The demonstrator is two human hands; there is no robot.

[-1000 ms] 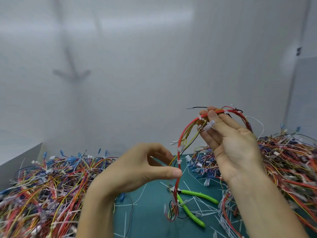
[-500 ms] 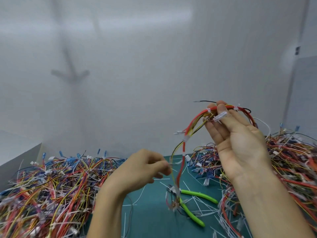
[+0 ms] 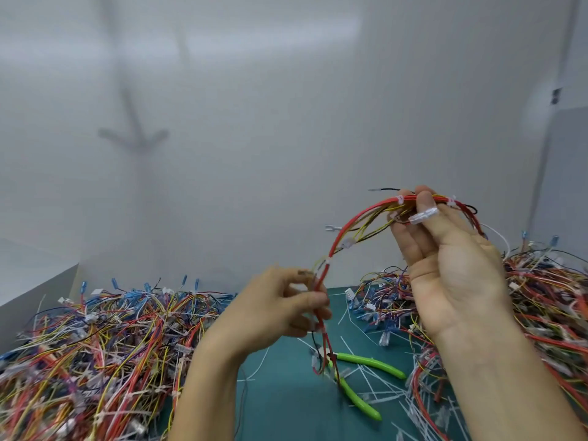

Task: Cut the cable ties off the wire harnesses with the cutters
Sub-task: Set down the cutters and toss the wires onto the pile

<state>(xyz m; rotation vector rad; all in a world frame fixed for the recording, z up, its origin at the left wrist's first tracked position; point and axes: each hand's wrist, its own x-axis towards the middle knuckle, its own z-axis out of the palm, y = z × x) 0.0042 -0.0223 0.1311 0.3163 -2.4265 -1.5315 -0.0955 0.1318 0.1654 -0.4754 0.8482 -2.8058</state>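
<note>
left hand [image 3: 286, 310] has shifted toward 3 o'clock since half a second ago and closed back onto the hanging wires; right hand [image 3: 451, 268] has barely moved, holding its height

red and yellow wire harness [image 3: 356, 224] is up in the air, arcing from the right hand at 1 o'clock down to the left hand near centre, and its loose tail dangles on toward 6 o'clock, ending just above the mat. right hand has its palm to the camera, fingers together and upright, thumb pressing the top of the arc against the fingertips, so it pinches the harness. a clear plastic connector [image 3: 423, 215] sticks out by the thumb tip. left hand is blurred, with thumb and curled fingers pinching the red strand on the downward stretch

small white cable ties [image 3: 327, 261] are still wrapped on the harness, one above the left hand and more near the right fingertips

green-handled cutters [image 3: 372, 364] lie untouched on the teal cutting mat [image 3: 286, 393], at 5 o'clock from the left hand, handles splayed, head right under the dangling tail. snipped white tie offcuts [image 3: 381, 386] are scattered around them

a heap of multicoloured wire harnesses [image 3: 95, 345] sits at 8 o'clock, a second heap [image 3: 556, 313] at 4 o'clock behind the right wrist. a plain white wall [image 3: 286, 122] fills the upper frame
</note>
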